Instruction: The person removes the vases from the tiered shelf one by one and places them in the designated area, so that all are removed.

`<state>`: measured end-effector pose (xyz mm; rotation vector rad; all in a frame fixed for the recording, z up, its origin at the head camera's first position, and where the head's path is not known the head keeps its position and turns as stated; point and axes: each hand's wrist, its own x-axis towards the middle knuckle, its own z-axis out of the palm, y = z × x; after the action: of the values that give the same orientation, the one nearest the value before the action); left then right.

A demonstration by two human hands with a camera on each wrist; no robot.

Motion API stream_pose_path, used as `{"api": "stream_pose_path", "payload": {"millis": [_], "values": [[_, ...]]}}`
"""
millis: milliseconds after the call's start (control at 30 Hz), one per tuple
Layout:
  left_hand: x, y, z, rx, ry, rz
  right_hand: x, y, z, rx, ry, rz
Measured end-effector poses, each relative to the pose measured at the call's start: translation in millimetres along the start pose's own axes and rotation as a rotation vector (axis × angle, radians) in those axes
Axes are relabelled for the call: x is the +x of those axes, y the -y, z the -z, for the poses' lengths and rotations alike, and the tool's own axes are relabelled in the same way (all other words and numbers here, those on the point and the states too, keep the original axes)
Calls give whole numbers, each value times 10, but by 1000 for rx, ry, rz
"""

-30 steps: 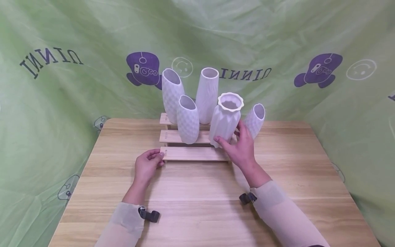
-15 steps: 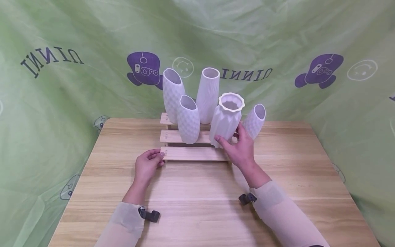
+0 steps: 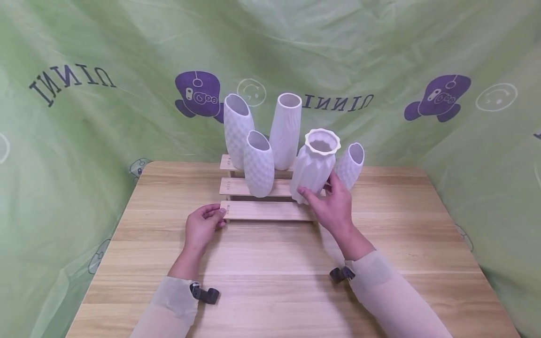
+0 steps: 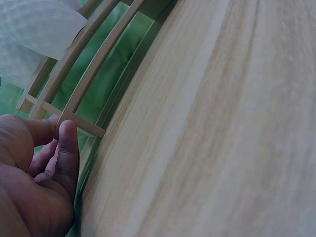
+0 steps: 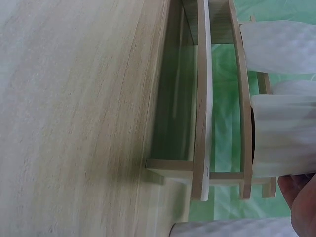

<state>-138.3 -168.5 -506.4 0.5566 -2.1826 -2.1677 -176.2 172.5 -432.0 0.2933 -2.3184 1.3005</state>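
A three-step wooden rack [image 3: 266,211] stands on the table. My left hand [image 3: 202,227] pinches the left end of its lowest step between thumb and fingers, seen also in the left wrist view [image 4: 44,173]. My right hand [image 3: 334,206] grips the lower part of a fluted white vase with a scalloped rim [image 3: 313,171], which tilts slightly right at the right end of the middle step. In the right wrist view the vase base [image 5: 284,136] is at the step's edge; whether it touches is unclear. A dimpled vase [image 3: 258,169] stands left on that step.
On the top step stand a dimpled vase [image 3: 237,134] and a tall tapered vase [image 3: 286,131]. Another dimpled vase [image 3: 350,168] is on the table right of the rack, partly behind my right hand. Green printed cloth [image 3: 338,47] hangs around the wooden table [image 3: 270,291].
The fluted vase and my right hand have shifted slightly right, and the vase leans a little more to the right. My left hand keeps its hold on the rack.
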Motion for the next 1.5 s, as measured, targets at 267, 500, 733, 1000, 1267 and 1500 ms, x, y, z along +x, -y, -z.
{"api": "stream_pose_path", "payload": {"millis": [267, 500, 733, 1000, 1267, 1500], "values": [[3, 1, 6, -10, 3, 1, -38, -19, 78, 4, -10, -19], [8, 5, 3, -4, 1, -1, -71, -41, 157, -6, -33, -19], [7, 4, -4, -9, -1, 3, -106, -86, 237, -9, -60, -20], [11, 8, -9, -4, -5, 11, -142, -107, 325, -20, -88, -23], [2, 7, -18, 5, -9, 10, -178, -145, 378, -27, -107, -27], [-2, -3, -33, 4, -18, 11, -210, -176, 454, -42, -127, -13]]}}
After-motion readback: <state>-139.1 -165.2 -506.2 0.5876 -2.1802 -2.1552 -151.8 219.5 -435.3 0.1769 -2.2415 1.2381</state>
